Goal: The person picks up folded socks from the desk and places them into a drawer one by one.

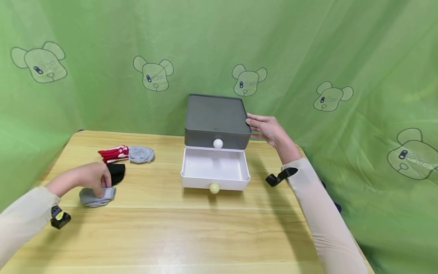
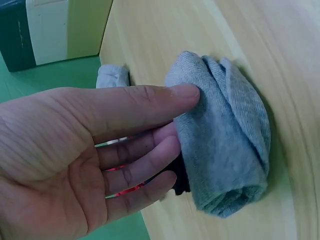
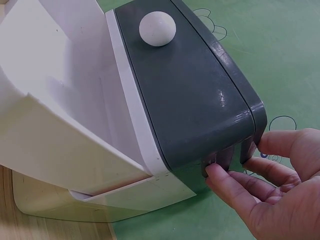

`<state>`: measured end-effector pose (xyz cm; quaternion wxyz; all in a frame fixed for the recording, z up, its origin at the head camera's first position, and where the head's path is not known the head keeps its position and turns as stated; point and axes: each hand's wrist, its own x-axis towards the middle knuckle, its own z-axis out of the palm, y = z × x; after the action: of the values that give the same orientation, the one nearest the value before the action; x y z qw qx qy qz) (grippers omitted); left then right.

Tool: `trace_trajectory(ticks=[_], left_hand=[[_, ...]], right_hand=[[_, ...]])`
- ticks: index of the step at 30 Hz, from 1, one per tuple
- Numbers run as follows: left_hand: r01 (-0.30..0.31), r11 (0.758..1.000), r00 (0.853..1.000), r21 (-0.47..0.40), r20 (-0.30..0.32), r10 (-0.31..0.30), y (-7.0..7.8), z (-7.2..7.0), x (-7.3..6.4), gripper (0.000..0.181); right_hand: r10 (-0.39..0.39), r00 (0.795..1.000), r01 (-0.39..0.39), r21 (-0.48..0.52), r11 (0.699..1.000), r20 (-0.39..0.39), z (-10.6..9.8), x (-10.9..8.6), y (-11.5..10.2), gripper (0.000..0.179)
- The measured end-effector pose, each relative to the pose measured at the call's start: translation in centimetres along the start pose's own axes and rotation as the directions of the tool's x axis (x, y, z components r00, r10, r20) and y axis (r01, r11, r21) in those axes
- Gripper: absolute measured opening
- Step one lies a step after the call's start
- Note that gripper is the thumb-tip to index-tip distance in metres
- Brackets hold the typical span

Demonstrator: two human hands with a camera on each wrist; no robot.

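On the left of the table, my left hand reaches down to a folded grey sock. In the left wrist view, the thumb lies over the edge of that grey sock, while the other fingertips are beside it, loosely bent. Just beyond is a black folded item, partly behind the hand. My right hand touches the right side of a small drawer unit with its fingertips. The unit's lower white drawer is pulled out, with nothing inside; the dark grey upper drawer is closed.
Farther back on the left lie a red-and-white folded cloth item and another grey sock-like bundle. The upper drawer has a white knob, the lower a pale yellow knob. A green curtain hangs behind the wooden table.
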<state>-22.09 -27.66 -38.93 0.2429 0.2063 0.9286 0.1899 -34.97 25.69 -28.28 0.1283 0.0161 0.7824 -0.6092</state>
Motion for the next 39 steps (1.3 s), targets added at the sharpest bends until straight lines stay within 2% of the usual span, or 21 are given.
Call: trace_trajectory(ticks=[7, 14, 22, 25, 31, 35, 39], left_hand=[[0.007, 1.000, 1.000, 0.018, 0.004, -0.007, 0.9, 0.3, 0.3, 0.022], [-0.044, 0.999, 0.999, 0.023, -0.012, 0.045, 1.1, 1.0, 0.5, 0.033], [-0.097, 0.995, 0.995, -0.006, 0.024, 0.097, 2.6, -0.3, 1.1, 0.033], [-0.130, 0.991, 0.991, -0.013, 0.018, 0.130, 3.8, -1.2, 1.4, 0.032], [-0.197, 0.980, 0.979, -0.025, -0.051, 0.195, 7.2, -3.7, 2.1, 0.029], [-0.245, 0.968, 0.964, -0.055, -0.121, 0.237, 9.9, -5.2, 2.9, 0.026], [-0.294, 0.954, 0.939, -0.055, -0.201, 0.278, 12.4, -5.9, 4.2, 0.024]], right_hand=[[-0.005, 1.000, 0.005, 0.003, 1.000, -0.003, -0.2, 0.1, -0.1, 0.053], [-0.006, 1.000, 0.006, 0.005, 1.000, -0.004, -0.2, 0.2, -0.2, 0.053], [-0.005, 1.000, 0.005, 0.003, 1.000, 0.001, -0.3, 0.1, 0.0, 0.053], [-0.005, 1.000, 0.005, 0.007, 1.000, 0.002, -0.3, 0.1, 0.1, 0.053], [-0.002, 1.000, 0.002, 0.005, 1.000, -0.001, -0.3, 0.0, 0.2, 0.053], [-0.004, 1.000, 0.004, 0.008, 1.000, 0.003, -0.3, 0.0, 0.1, 0.054], [-0.010, 1.000, 0.009, 0.010, 1.000, 0.009, -0.1, 0.1, 0.2, 0.054]])
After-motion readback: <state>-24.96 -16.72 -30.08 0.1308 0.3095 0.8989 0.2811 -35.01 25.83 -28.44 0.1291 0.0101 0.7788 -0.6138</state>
